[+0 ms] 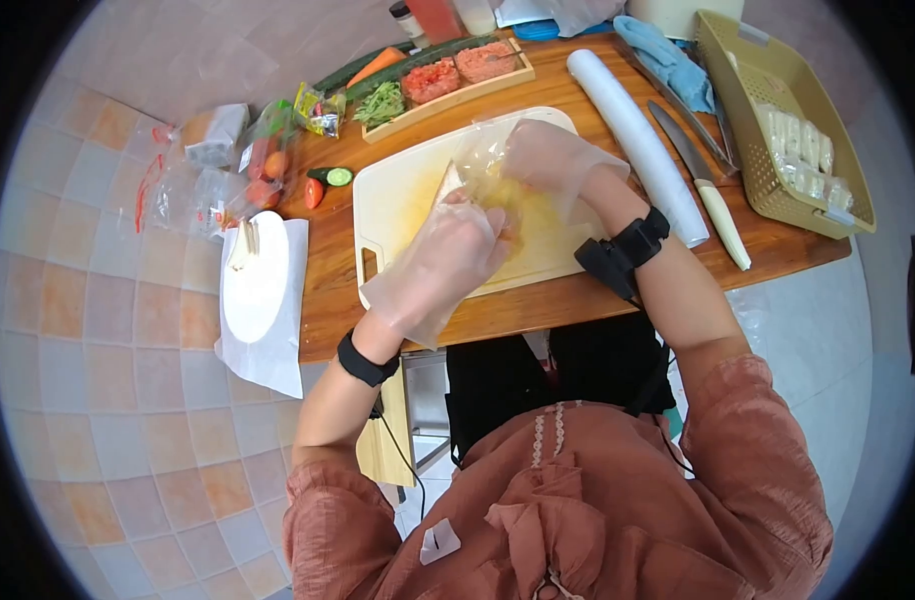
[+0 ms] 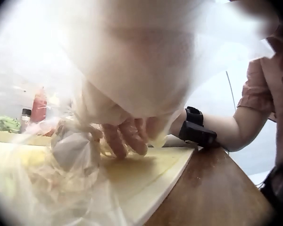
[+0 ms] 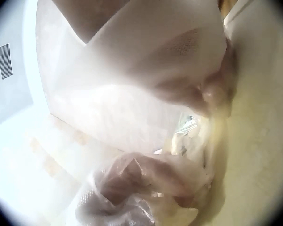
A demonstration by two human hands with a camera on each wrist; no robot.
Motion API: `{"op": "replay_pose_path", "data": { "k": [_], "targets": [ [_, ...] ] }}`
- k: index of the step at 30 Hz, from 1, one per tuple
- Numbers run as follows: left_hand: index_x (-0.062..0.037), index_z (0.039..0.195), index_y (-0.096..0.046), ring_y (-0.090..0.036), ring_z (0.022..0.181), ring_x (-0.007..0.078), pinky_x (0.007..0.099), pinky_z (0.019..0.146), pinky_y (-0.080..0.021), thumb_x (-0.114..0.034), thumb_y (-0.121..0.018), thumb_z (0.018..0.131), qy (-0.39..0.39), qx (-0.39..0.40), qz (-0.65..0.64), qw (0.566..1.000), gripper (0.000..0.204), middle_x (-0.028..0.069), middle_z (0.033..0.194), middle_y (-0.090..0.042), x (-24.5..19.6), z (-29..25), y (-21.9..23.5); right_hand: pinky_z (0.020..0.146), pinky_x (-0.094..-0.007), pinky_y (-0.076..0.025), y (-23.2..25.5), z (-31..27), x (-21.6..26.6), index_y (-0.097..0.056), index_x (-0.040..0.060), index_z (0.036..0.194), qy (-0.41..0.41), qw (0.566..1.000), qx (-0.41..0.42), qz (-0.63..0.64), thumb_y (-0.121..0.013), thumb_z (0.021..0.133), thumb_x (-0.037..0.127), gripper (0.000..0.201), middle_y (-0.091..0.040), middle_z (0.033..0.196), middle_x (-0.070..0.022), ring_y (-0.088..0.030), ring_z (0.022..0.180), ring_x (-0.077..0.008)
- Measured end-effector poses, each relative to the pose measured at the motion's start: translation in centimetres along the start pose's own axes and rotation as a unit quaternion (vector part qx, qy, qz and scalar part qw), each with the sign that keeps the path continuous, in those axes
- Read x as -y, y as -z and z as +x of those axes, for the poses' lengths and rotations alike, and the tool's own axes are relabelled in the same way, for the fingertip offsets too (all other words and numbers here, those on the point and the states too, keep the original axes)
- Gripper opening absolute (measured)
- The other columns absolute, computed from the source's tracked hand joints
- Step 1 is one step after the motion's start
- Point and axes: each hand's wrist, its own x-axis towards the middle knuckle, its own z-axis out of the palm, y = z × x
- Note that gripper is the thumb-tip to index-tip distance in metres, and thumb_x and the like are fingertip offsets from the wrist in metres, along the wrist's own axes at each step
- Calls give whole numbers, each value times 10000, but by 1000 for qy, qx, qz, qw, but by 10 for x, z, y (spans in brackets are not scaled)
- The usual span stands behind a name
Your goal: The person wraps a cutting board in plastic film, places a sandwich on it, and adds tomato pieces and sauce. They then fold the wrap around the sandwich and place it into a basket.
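Observation:
Both hands wear clear plastic gloves over a cream cutting board (image 1: 398,190) stained yellow. The left hand (image 1: 453,250) has its fingers curled round a piece of food in clear plastic film (image 1: 486,150); a whitish edge (image 1: 448,182) of the food shows beside its fingers. On the other side, the right hand (image 1: 558,165) holds the film, its fingertips largely hidden in the head view. In the left wrist view, crumpled film (image 2: 75,183) covers the lower left, and bent gloved fingers (image 2: 125,139) touch near the board. Both hands are close together in the right wrist view.
A wooden tray (image 1: 458,95) of chopped food stands behind the board. To the right lie a film roll (image 1: 638,145), a knife (image 1: 703,185) and a basket (image 1: 768,190) of wrapped pieces. At left are a white plate (image 1: 253,300), cut cucumber (image 1: 336,177) and bagged vegetables (image 1: 268,160).

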Motion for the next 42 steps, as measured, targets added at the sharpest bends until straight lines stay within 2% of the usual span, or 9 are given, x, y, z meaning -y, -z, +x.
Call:
{"op": "replay_pose_path", "data": {
  "k": [1,8,11,13,18,26,30,39,42],
  "targets": [
    [-31,885,-665,-673,812,389,469,1081,-443,-114,-650,884,-26,-27,24,999,85,220,797,-671,0,-3,-1,804,-419,-556,0,-2,7,-755,99,761,-32,999,-14,-19,-722,703,128,73,-713,827,-122,-661,916,-332],
    [-29,959,-700,-685,857,376,470,1086,-444,-85,-670,882,-45,-34,-79,995,100,198,864,-715,-5,-29,22,846,-414,-566,10,-8,24,-770,59,811,-49,998,-21,-26,-645,829,167,166,-730,875,-136,-681,937,-322],
    [-17,1003,-715,-707,931,296,416,1066,-463,-61,-667,890,14,-60,-156,986,131,154,966,-746,-11,-42,39,877,-407,-565,16,-13,30,-772,35,854,-21,998,-20,-54,-608,875,193,229,-730,915,-152,-684,963,-319],
    [-7,1005,-715,-671,1017,191,345,1024,-470,-33,-641,901,113,-47,-359,925,131,90,1039,-741,-9,-48,50,894,-407,-556,22,-12,38,-772,27,884,-145,989,13,30,-623,866,209,236,-723,952,-179,-682,976,-332],
    [10,1051,-707,-628,1080,143,305,1031,-444,18,-589,910,163,-108,-332,923,185,55,1081,-717,14,-34,51,876,-421,-550,14,-9,28,-770,8,869,-74,997,-17,19,-634,850,214,247,-708,975,-222,-685,941,-361],
    [-17,1145,-708,-692,874,357,407,816,-546,-55,-621,891,89,-89,-127,984,272,232,969,-715,39,-11,25,831,-433,-550,23,-11,35,-754,-42,910,-118,991,-16,56,-670,833,258,321,-715,964,-241,-693,900,-385],
    [18,1248,-672,-697,935,214,326,892,-536,-47,-616,929,100,-45,-48,993,330,141,1097,-740,29,-15,31,832,-429,-554,26,-14,40,-755,-46,921,-147,986,-22,71,-680,832,261,329,-720,942,-242,-704,894,-381],
    [-22,1274,-671,-696,1055,334,351,928,-518,-49,-659,880,108,-53,-61,991,395,206,1224,-703,42,-31,16,862,-431,-557,32,-15,27,-762,-25,946,-184,981,-36,37,-678,844,282,334,-727,975,-238,-714,926,-372],
    [-58,1221,-669,-670,922,397,442,820,-530,-74,-667,884,79,-80,-41,993,337,230,1053,-688,44,-33,16,845,-424,-559,47,-18,27,-755,-28,933,-210,975,-69,19,-684,847,292,339,-724,967,-238,-712,891,-362]
  ]
}}
